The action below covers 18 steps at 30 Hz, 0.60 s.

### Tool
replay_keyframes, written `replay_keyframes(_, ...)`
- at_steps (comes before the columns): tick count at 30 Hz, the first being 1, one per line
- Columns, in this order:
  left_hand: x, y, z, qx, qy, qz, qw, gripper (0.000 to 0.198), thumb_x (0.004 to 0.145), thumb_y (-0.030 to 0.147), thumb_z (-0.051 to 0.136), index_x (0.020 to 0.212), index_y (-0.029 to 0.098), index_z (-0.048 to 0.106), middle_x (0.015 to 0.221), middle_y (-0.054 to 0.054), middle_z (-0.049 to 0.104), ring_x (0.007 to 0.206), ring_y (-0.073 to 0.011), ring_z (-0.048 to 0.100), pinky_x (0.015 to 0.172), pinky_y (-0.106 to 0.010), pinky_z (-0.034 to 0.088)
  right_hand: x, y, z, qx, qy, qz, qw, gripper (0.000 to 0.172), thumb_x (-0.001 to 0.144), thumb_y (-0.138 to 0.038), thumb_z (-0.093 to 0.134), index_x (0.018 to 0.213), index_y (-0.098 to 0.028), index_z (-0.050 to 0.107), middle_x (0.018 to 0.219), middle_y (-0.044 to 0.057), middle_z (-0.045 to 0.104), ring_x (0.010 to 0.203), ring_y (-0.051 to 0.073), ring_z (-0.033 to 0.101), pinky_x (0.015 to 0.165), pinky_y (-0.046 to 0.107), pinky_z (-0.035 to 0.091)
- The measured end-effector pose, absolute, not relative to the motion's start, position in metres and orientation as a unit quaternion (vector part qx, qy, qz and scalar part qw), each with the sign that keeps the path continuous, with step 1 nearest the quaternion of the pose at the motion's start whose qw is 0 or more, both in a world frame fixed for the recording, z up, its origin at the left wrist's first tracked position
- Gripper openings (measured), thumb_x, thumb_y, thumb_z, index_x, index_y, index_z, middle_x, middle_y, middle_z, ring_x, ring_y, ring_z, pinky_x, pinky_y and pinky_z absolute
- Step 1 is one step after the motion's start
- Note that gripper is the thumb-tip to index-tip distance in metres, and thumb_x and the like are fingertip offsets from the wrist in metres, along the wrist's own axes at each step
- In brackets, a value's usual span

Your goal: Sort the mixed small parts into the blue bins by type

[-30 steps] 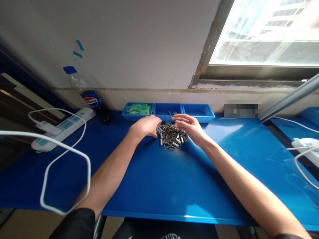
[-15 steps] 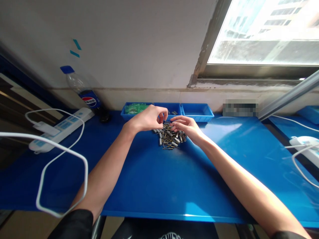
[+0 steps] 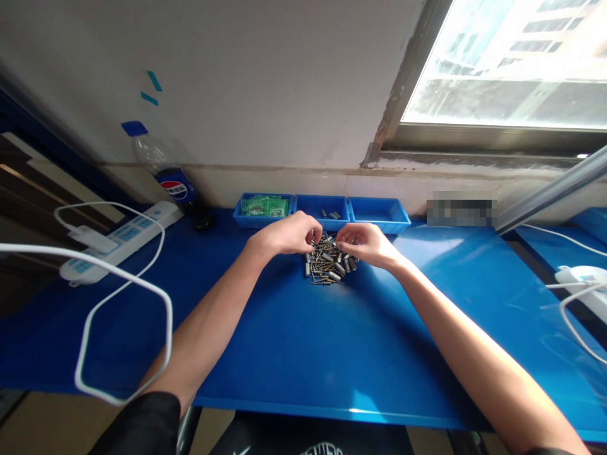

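A pile of long thin screws and short silvery metal cylinders (image 3: 327, 265) lies on the blue table (image 3: 303, 347). At its left back edge my left hand (image 3: 294, 234) is bent down, fingers curled and tips drawn together at the pieces; anything in them is hidden. My right hand (image 3: 367, 245) hovers at the right back side of the pile, thumb and fingers pinched, and I cannot make out what they hold. Behind the hands, the middle blue bin (image 3: 306, 205) has a few small metal cylinders (image 3: 331, 215) in it.
The left blue bin (image 3: 238, 218) holds green-wrapped packets (image 3: 264, 205); the right blue bin (image 3: 379, 225) stands beside the middle one. A cola bottle (image 3: 175, 183) and a power strip (image 3: 126, 237) are at the left. A white cable (image 3: 168, 328) loops over my left forearm.
My hands have drawn apart slightly, the right one shifting right. The left hand has dropped a little nearer the pile. The whole view has shifted slightly.
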<state>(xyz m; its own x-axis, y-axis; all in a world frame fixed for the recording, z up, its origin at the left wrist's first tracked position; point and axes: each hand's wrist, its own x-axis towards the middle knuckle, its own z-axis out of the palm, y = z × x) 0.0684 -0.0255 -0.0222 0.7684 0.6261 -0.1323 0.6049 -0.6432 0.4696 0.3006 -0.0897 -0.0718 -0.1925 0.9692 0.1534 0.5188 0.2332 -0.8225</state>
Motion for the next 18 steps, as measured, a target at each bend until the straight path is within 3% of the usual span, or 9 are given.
replay_keyframes(13, 0.068, -0.027, -0.022, 0.906, 0.341, -0.021, 0.249, 0.02, 0.072, 0.022, 0.07, 0.09, 0.018, 0.075, 0.083, -0.004, 0.074, 0.067, -0.0154, 0.064, 0.056, -0.023, 0.04, 0.274, -0.101, -0.069, -0.539, -0.802, 0.159, 0.202, 0.012, 0.077, -0.023, 0.073, 0.074, -0.022, 0.062, 0.076, 0.0, 0.07, 0.066, 0.015, 0.058, 0.061, 0.027, 0.035)
replay_keyframes(18, 0.069, -0.029, -0.018, 0.908, 0.342, -0.011, 0.243, 0.017, 0.074, 0.024, 0.068, 0.089, 0.019, 0.074, 0.083, -0.004, 0.073, 0.068, -0.016, 0.063, 0.057, -0.024, 0.041, 0.268, -0.106, -0.071, -0.547, -0.805, 0.124, 0.196, 0.009, 0.075, -0.018, 0.067, 0.08, -0.024, 0.061, 0.079, 0.001, 0.072, 0.067, 0.016, 0.06, 0.061, 0.026, 0.035)
